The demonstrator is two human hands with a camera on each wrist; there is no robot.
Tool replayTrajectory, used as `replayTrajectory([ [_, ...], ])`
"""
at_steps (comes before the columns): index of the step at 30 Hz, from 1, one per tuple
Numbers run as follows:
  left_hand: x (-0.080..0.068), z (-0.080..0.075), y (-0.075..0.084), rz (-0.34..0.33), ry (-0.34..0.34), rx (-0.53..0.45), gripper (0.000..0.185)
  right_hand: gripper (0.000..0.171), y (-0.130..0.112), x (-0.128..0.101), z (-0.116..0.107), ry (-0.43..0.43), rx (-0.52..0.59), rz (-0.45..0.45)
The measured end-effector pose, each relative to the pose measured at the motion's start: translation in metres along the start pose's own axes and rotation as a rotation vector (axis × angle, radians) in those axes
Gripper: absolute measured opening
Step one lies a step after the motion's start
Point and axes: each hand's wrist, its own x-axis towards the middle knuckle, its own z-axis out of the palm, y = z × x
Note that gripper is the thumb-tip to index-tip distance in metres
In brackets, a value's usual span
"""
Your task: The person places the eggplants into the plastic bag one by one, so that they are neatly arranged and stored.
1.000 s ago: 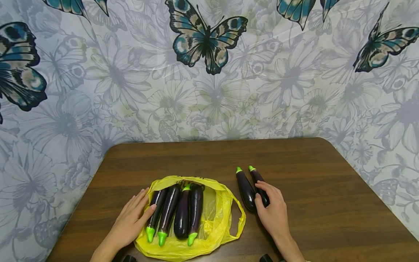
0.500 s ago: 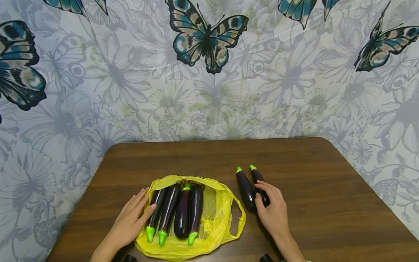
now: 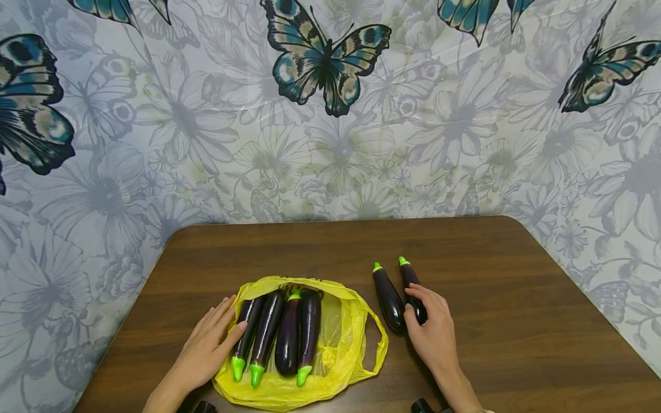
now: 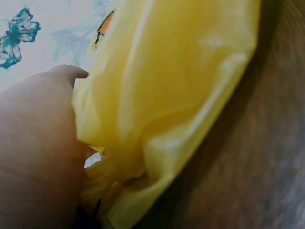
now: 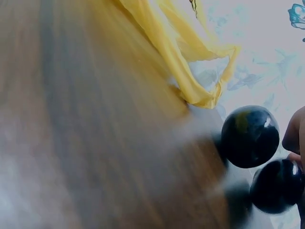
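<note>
A yellow plastic bag (image 3: 341,367) lies with its mouth spread, and several eggplants (image 3: 291,338) show side by side in it, most with green ends towards me. My left hand (image 3: 206,344) rests along the bag's left side, fingers extended, thumb over the rim by the leftmost eggplant. In the left wrist view, the bag (image 4: 181,86) hides most of the fingers. Right of the bag, my right hand (image 3: 431,321) grips an eggplant (image 3: 409,276) between thumb and fingers. Another eggplant (image 3: 388,298) lies just left of it. Both rounded ends show in the right wrist view, the nearer eggplant (image 5: 250,137) beside the thumb.
The brown wooden table (image 3: 516,321) has rounded far corners. Behind it hangs a pale floral cloth (image 3: 330,166) with butterflies. A loop handle (image 3: 379,344) of the bag reaches towards the right-hand eggplants. Small dark objects (image 3: 420,406) sit at the bottom edge.
My right hand and the eggplant in it have shifted slightly right and away from me, widening the gap to the other eggplant. The left hand and the bag stay put.
</note>
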Motion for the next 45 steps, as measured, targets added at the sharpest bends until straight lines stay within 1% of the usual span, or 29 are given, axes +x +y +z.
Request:
replayTrajectory([
  [6, 0.0004, -0.0001, 0.0007, -0.003, -0.004, -0.004, 0.070, 0.029, 0.0018, -0.0001, -0.0004, -0.015, -0.014, 0.025],
  [22, -0.0004, -0.0009, 0.0019, 0.000, -0.001, -0.002, 0.069, 0.030, 0.0046, 0.0006, 0.0022, -0.032, -0.023, -0.022],
  [40, 0.0002, -0.0013, 0.0020, 0.002, 0.004, -0.002, 0.069, 0.031, 0.0049, 0.0015, 0.0012, -0.041, -0.025, 0.019],
  [45, 0.0001, -0.0010, 0.0022, 0.004, 0.008, 0.002, 0.069, 0.032, 0.0047, 0.0010, 0.0006, -0.029, -0.016, 0.026],
])
